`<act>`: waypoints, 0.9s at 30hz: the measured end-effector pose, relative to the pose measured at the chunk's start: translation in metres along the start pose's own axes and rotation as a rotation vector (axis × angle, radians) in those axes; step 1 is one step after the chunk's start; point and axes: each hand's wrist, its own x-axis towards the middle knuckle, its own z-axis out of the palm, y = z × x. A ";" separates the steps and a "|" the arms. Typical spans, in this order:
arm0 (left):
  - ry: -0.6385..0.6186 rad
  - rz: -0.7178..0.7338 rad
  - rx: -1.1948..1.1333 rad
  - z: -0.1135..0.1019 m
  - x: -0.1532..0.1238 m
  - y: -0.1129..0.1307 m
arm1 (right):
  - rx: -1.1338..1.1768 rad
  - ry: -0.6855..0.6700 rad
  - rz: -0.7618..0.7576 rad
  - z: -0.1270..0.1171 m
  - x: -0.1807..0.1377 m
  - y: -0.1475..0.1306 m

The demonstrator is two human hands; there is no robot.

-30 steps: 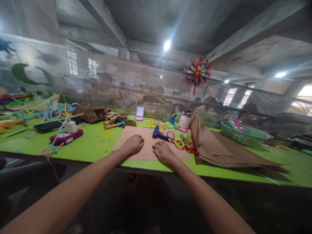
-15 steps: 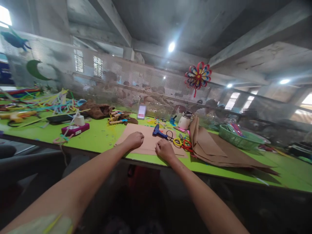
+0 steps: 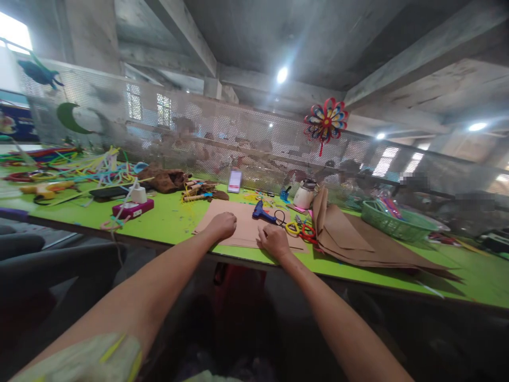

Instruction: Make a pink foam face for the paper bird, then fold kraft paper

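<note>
A sheet of light brown paper lies flat on the green table before me, with a crease or edge line near its front. My left hand rests on its left front part, fingers curled in; whatever they hold is hidden. On the right front part sits my right hand, fingers bent and closed near the paper's front edge, their grip unclear. Just beyond the right hand lies a blue glue gun on the paper. Scissors with yellow handles and a red-handled pair lie to its right.
Larger brown paper sheets are stacked at right, beside a green basket. A white jug and a phone stand at the back. Leftward are a purple power strip, brown cloth and colourful strips.
The view has shifted slightly, so the table's things appear a little farther right. Both hands stay at the front of the paper in nearly the same pose.
</note>
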 end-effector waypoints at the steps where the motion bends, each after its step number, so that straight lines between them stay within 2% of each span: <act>1: -0.003 -0.016 0.008 -0.001 -0.001 0.001 | 0.001 -0.002 -0.003 -0.001 0.000 -0.001; 16: -0.003 -0.100 0.079 -0.001 -0.006 0.002 | 0.109 0.021 -0.001 0.001 -0.003 -0.002; 23: 0.070 -0.146 -0.008 -0.005 -0.008 0.001 | 0.215 0.131 -0.034 0.006 -0.005 -0.001; 27: 0.189 -0.232 -0.096 -0.026 -0.005 -0.001 | 0.324 0.250 0.046 0.003 0.004 0.002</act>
